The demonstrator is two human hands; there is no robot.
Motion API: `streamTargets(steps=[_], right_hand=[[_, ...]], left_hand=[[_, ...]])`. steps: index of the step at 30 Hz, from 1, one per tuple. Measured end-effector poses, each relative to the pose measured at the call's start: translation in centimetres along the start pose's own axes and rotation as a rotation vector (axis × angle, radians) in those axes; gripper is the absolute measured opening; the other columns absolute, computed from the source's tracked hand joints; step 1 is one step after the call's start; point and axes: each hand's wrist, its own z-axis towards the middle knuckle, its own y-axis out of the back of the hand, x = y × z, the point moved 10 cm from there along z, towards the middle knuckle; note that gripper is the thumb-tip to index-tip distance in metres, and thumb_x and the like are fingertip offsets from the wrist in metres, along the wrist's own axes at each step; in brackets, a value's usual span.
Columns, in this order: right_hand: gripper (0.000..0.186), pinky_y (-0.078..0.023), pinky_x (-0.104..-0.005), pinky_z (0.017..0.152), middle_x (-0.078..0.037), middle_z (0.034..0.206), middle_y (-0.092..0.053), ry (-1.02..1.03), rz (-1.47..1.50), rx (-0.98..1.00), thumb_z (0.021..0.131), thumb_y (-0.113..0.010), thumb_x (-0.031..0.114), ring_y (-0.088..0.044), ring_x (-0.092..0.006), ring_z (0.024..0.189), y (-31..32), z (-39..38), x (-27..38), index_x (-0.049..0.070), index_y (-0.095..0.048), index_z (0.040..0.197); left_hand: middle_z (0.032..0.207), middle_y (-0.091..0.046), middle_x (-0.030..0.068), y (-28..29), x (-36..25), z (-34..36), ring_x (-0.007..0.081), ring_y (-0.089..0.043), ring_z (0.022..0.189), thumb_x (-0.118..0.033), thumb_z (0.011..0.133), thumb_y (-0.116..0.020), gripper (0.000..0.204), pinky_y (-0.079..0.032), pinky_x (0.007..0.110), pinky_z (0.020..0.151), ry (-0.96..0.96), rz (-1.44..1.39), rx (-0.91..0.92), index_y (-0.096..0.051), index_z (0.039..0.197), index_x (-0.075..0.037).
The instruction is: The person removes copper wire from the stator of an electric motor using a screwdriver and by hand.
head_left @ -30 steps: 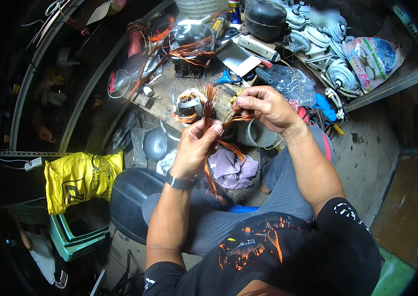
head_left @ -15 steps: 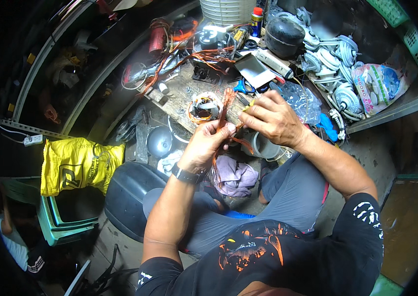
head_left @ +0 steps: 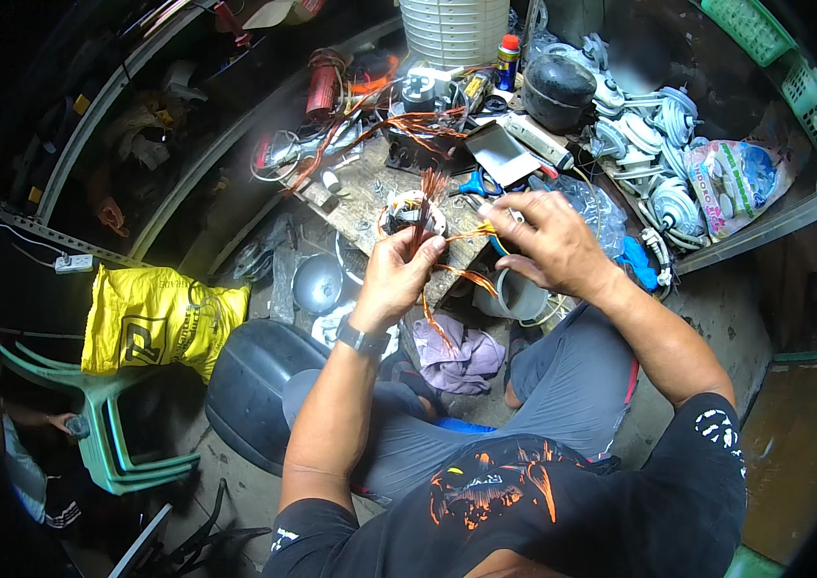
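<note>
My left hand [head_left: 399, 275] is closed in a pinch around a bundle of thin copper wires [head_left: 434, 188], whose frayed ends fan upward. Orange-brown strands [head_left: 471, 277] hang from the bundle below my fingers, and one twisted strand [head_left: 466, 234] runs across toward my right hand. My right hand [head_left: 553, 241] is curled beside it, with what looks like a small yellow-handled tool mostly hidden by the fingers. Behind the bundle, a round wire-wound ring [head_left: 408, 207] lies on the wooden board [head_left: 355, 197].
Blue-handled scissors [head_left: 478, 183], an open box [head_left: 502, 154] and a spray can [head_left: 508, 63] stand beyond. White fan-like parts [head_left: 654, 125] pile at right. Near my knees are a grey container [head_left: 514, 297], a metal bowl [head_left: 318, 283] and a purple cloth [head_left: 457, 354]. A yellow sack [head_left: 163, 318] sits left.
My right hand has moved slightly right and down, away from my left hand, and a strand now stretches between them. The wire ends have spread out. At far left, another person's hand appears by the green chair.
</note>
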Motion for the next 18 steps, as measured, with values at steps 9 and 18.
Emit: streamTargets(steps=[9, 18], right_hand=[[0.024, -0.032, -0.0221, 0.051, 0.007, 0.064, -0.045, -0.878, 1.59, 0.29, 0.1, -0.056, 0.025, -0.037, -0.0046, 0.055, -12.3, -4.1, -2.8, 0.004, -0.064, 0.091], [0.026, -0.04, -0.0222, 0.058, 0.004, 0.068, -0.053, -0.711, 1.442, 0.532, 0.101, -0.054, 0.028, -0.048, -0.0049, 0.063, -13.1, -4.4, -2.0, 0.005, -0.063, 0.093]], left_hand=[[0.08, -0.054, 0.0126, -2.6, -7.6, -3.2, 0.0332, -0.059, 0.072, -0.006, 0.083, -0.07, 0.013, -0.047, 0.041, 0.062, -0.76, 0.711, -0.152, -0.061, 0.092, -0.003], [0.077, -0.058, -0.0007, 0.2, -0.1, 0.3, 0.0082, -0.054, 0.069, -0.02, 0.098, -0.058, 0.022, -0.045, 0.026, 0.063, -0.296, 0.26, -0.155, -0.066, 0.092, 0.0]])
